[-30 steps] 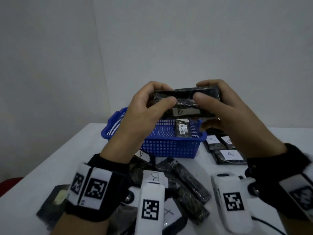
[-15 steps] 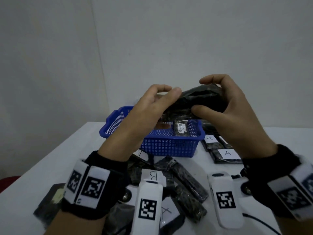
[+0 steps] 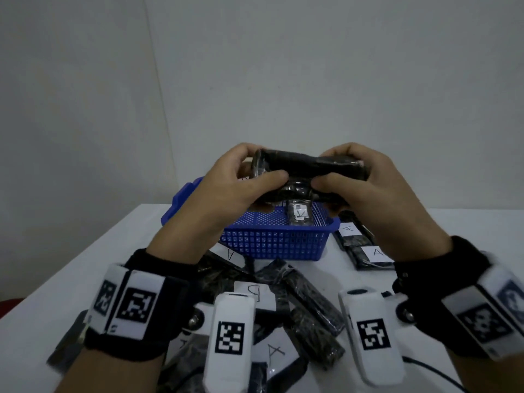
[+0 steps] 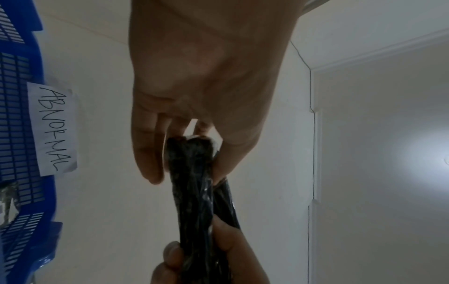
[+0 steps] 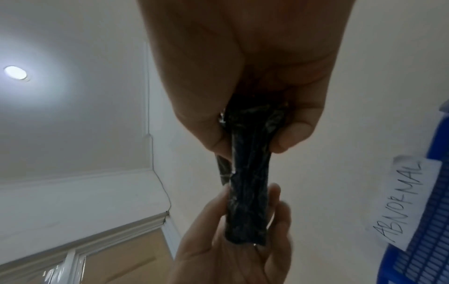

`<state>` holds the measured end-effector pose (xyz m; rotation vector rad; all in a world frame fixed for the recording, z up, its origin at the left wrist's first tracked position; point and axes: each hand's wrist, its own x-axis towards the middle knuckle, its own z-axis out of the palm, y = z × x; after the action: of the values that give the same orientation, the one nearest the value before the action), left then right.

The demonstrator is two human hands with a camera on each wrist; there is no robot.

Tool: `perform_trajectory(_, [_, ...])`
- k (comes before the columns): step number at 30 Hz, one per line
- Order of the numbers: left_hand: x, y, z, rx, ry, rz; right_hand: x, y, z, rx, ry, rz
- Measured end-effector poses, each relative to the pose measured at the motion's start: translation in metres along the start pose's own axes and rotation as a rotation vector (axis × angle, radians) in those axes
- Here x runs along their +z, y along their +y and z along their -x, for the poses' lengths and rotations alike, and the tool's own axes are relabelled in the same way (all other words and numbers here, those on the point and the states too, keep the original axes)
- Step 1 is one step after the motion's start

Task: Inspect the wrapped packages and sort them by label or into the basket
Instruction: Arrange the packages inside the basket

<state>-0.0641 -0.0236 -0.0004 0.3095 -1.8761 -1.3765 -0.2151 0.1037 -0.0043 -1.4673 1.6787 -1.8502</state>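
**Both hands grasp one wrapped package above the basket**

Head view: the left hand (image 3: 226, 191) and the right hand (image 3: 377, 194) hold a single black wrapped package (image 3: 309, 168) between them, lifted off the white worktop (image 3: 85, 276). It lies crosswise, one end in each hand, fingers curled over its top edge and thumbs pressed on the near face. No label shows on the side facing the camera. Directly below the hands sits the blue basket (image 3: 272, 245), holding a package with a small label (image 3: 299, 215). Below the right hand, beside the basket, lie packages labelled A (image 3: 365, 248). Nearer than both wrists lies a loose pile of packages (image 3: 306, 307), one labelled B and others A.

Left wrist view: the left hand (image 4: 204, 92) pinches the end of the package (image 4: 194, 182) between thumb and fingers. The package runs away from the palm to the right hand (image 4: 218, 257), which grips the far end. To the hand's side stands the basket (image 4: 19, 134), with a paper tag reading ABNORMAL (image 4: 52, 128).

Right wrist view: the right hand (image 5: 248, 76) clamps its end of the package (image 5: 248, 182) between thumb and fingers. The left hand (image 5: 230, 246) cradles the opposite end. The basket (image 5: 420, 240) and its tag (image 5: 408, 199) lie off to the side.
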Motion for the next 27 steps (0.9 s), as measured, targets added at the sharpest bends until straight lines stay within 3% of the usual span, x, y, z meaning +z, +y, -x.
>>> perform_trajectory(4, [0.000, -0.002, -0.002, 0.097, 0.061, -0.075, 0.003, -0.002, 0.003, -0.037, 0.010, 0.061])
perform_trajectory(11, [-0.003, -0.009, -0.003, 0.120, 0.053, -0.167, -0.006, -0.010, 0.004, 0.225, -0.112, -0.036])
perform_trajectory(13, [-0.002, -0.005, -0.001, 0.108, 0.016, -0.153, -0.008, -0.012, 0.003, 0.164, -0.054, -0.117])
perform_trajectory(16, [0.002, 0.002, 0.000, 0.092, 0.009, -0.027, -0.009, -0.009, 0.002, 0.028, -0.008, -0.058])
perform_trajectory(20, [0.004, 0.003, 0.001, 0.140, -0.001, -0.079, -0.008, -0.005, 0.003, -0.045, 0.009, 0.058])
perform_trajectory(24, [0.007, -0.002, 0.001, 0.168, -0.035, -0.122, -0.006, -0.004, 0.004, -0.210, 0.061, 0.209])
perform_trajectory(27, [0.008, -0.005, 0.000, 0.167, -0.006, -0.140, -0.007, -0.003, 0.003, -0.236, 0.051, 0.241])
